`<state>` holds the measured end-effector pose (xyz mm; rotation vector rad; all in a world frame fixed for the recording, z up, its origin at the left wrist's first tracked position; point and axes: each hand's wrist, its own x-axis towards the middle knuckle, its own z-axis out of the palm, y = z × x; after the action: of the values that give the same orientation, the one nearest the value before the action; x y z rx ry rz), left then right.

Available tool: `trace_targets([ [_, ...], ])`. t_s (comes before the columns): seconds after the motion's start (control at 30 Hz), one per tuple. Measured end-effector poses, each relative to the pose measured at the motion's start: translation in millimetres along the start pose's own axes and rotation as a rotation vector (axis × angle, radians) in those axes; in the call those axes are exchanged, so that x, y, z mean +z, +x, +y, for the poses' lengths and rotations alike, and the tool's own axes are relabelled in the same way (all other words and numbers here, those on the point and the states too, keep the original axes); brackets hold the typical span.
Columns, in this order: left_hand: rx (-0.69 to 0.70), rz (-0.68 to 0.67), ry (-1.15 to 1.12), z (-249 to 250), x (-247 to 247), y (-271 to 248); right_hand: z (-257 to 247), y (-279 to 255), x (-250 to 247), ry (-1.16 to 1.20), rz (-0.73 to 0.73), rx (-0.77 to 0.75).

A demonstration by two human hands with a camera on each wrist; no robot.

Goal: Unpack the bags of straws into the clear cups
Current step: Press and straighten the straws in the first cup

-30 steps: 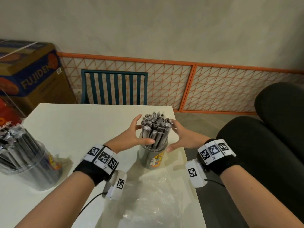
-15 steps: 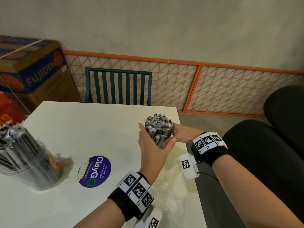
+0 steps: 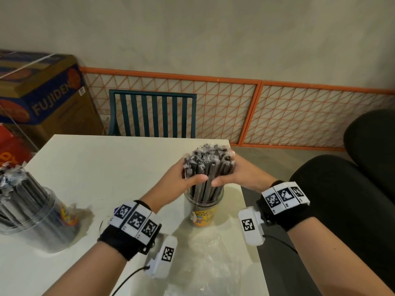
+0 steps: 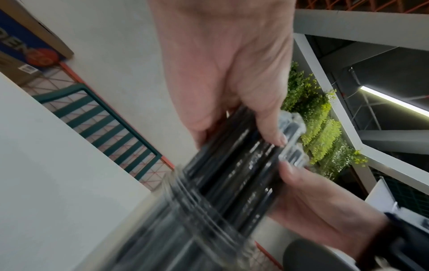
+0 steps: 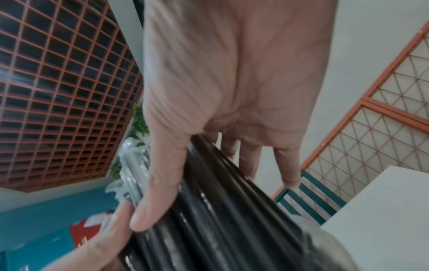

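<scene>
A bundle of black wrapped straws (image 3: 208,165) stands upright in a clear cup (image 3: 204,208) near the table's right edge. My left hand (image 3: 181,180) grips the bundle from the left, thumb across the front. My right hand (image 3: 237,175) grips it from the right, and the two thumbs nearly meet. In the left wrist view the left hand (image 4: 232,82) wraps the straws (image 4: 236,170) above the blurred cup (image 4: 185,229). The right wrist view has the right hand (image 5: 220,110) curled round the straws (image 5: 220,210).
A second clear cup (image 3: 32,223) full of straws stands at the table's left edge. An empty plastic bag (image 3: 207,263) lies flat in front of the held cup. Beyond the white table (image 3: 96,167) are a green chair (image 3: 152,115), a cardboard box (image 3: 40,90) and an orange lattice fence.
One second ago both hands hovered open beside the straws. The left arm swung in front of the cup, then back to the left, and both hands now clasp the bundle.
</scene>
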<state>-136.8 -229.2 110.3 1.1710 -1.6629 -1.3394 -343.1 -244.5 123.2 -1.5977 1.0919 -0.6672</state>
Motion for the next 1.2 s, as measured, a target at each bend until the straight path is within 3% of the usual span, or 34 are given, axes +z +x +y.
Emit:
trace_targets([
  [0.1,-0.035,-0.148,0.05,-3.5,-3.7,2.3,13.9,-3.7,8.4,-0.085,-0.033,0.039],
  [0.17,-0.014,-0.144,0.047,-6.0,-0.4,1.1,20.3,-5.0,12.8,-0.067,-0.029,0.052],
  [0.47,0.118,0.293,-0.031,-19.4,46.1,-23.9,31.1,-2.1,24.3,-0.064,0.052,0.05],
  [0.67,0.067,0.296,-0.236,-15.4,65.6,-16.4,33.6,1.1,31.5,-0.088,0.089,0.015],
  [0.83,0.11,0.373,-0.045,-4.2,49.8,-9.1,18.6,-2.7,24.2,-0.019,0.185,-0.005],
  [0.93,0.137,0.232,-0.059,0.2,24.3,-5.1,5.7,-9.0,11.8,-0.016,0.127,-0.013],
  [1.07,0.034,-0.054,-0.076,-10.6,2.4,-2.3,10.9,-17.3,14.2,-0.135,-0.016,0.071],
  [1.2,0.017,-0.06,-0.054,-21.9,4.1,-2.5,18.0,-18.7,22.2,-0.15,-0.007,0.107],
])
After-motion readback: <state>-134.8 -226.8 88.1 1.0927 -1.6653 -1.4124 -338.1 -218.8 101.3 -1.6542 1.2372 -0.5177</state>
